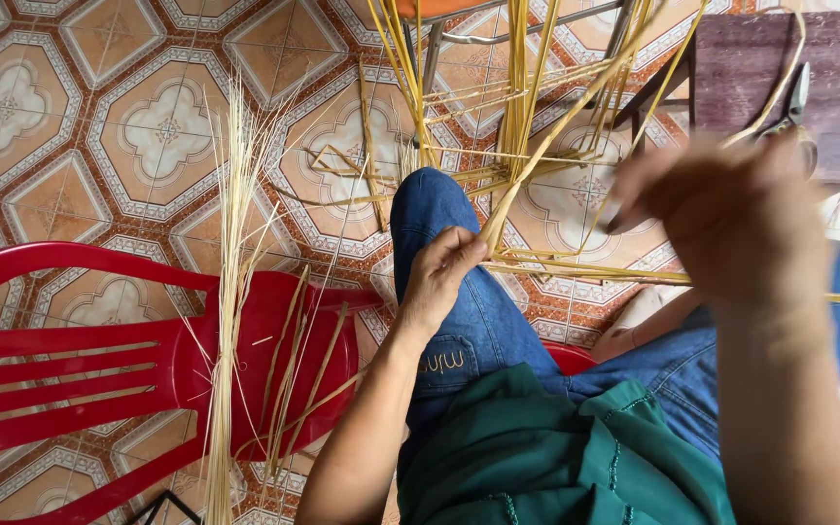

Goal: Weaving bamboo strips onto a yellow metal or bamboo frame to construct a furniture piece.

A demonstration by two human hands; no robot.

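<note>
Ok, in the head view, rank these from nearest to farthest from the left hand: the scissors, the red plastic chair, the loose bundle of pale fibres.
1. Red plastic chair, seat edge just left of the left hand.
2. Bundle of pale fibres, lying across that chair, further left.
3. Scissors, far upper right on the dark stool.

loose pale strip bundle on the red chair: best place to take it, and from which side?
Judgement: take the pale strip bundle at its mid-length, where it crosses the red chair seat; there the strips lie tight together, while the far end fans out over the tiled floor. Come from above, grip closing across the strips, since they lie flat. The left hand is nearest, though it now pinches yellow strips at the knee.
</note>
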